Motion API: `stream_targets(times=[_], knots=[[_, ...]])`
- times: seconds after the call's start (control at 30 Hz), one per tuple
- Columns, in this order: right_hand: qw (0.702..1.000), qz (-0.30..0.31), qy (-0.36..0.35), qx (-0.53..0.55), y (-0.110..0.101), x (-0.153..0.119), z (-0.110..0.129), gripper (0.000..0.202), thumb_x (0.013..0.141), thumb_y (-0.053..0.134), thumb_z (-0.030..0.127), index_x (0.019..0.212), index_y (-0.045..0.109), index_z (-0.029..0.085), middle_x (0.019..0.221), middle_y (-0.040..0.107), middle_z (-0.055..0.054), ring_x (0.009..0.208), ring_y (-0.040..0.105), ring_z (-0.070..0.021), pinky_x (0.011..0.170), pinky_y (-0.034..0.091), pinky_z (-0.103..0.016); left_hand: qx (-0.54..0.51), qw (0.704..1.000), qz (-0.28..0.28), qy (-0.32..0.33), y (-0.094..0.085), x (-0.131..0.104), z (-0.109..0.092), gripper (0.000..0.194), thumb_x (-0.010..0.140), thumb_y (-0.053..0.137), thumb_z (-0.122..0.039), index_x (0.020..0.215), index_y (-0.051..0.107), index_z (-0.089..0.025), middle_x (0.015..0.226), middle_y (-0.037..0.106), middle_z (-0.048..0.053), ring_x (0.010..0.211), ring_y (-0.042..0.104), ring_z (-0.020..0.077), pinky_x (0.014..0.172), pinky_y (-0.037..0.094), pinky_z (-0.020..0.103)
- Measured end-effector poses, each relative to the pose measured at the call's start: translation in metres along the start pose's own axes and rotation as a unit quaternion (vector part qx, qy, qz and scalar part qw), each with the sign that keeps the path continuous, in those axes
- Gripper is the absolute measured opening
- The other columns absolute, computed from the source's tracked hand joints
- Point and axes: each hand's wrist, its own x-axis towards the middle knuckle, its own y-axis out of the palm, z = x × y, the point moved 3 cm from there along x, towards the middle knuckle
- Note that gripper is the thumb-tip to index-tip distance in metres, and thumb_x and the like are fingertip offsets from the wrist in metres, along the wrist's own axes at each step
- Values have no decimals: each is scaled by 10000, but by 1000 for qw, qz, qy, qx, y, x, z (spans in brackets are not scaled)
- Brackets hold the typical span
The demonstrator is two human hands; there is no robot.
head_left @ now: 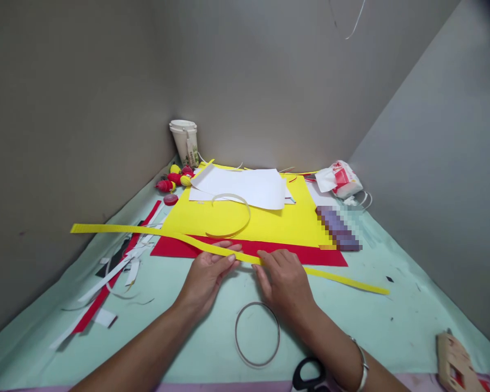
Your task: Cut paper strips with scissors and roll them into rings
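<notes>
A long yellow paper strip [188, 239] stretches across the view above the table, its left end higher than its right. My left hand [206, 275] pinches it near the middle between thumb and fingers. Just to the right, my right hand [283, 277] grips the same strip, fingers over it and thumb below. Behind the hands lie a red sheet [306, 256] and a larger yellow sheet [188, 215]. A thin ring-shaped band [237, 332] rests on the table between my forearms. Black-handled scissors [300, 375] are partly hidden beside my right forearm.
White sheets [245, 185] and a curled strip [249, 212] lie on the yellow sheet. Paper scraps [110, 277] are strewn at left. A lidded cup [183, 141], red and yellow rolls [173, 178], a tissue pack [345, 179], a blurred-out object [338, 228] and a beige tool [455, 362] stand around.
</notes>
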Motion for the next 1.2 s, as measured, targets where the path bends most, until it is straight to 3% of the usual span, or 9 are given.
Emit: stream_targets(times=[0.17, 0.47, 0.73, 1.2], knots=[[1000, 18, 3, 13, 6, -1, -2, 224, 906, 521, 249, 1080, 622, 151, 863, 649, -93, 806, 536, -245, 741, 386, -373, 4, 1000, -4, 4, -2, 0, 3, 307, 752, 684, -45, 1013, 564, -150, 1040, 710, 105, 954, 683, 177, 800, 575, 227], [998, 16, 24, 50, 10, -2, -9, 263, 888, 540, 204, 1139, 600, 154, 935, 644, -81, 861, 533, -237, 774, 409, -366, 4, 1000, -13, 10, -1, -1, 2, 300, 798, 624, -42, 1074, 552, -132, 981, 713, 107, 996, 672, 201, 827, 581, 270], [996, 15, 30, 84, 13, -2, -12, 216, 886, 534, 174, 1086, 618, 180, 935, 652, -71, 876, 542, -230, 791, 425, -362, 23, 999, -19, 13, -5, -1, 4, 190, 840, 612, -112, 1027, 586, -122, 857, 700, 69, 831, 691, 167, 739, 603, 283], [993, 21, -1, 112, 14, -2, -9, 202, 890, 556, 200, 1080, 623, 183, 943, 658, -71, 870, 542, -222, 785, 436, -360, 21, 1000, -23, 2, -3, -1, 4, 170, 843, 612, -112, 1012, 616, -99, 817, 685, 61, 805, 684, 162, 743, 604, 288]])
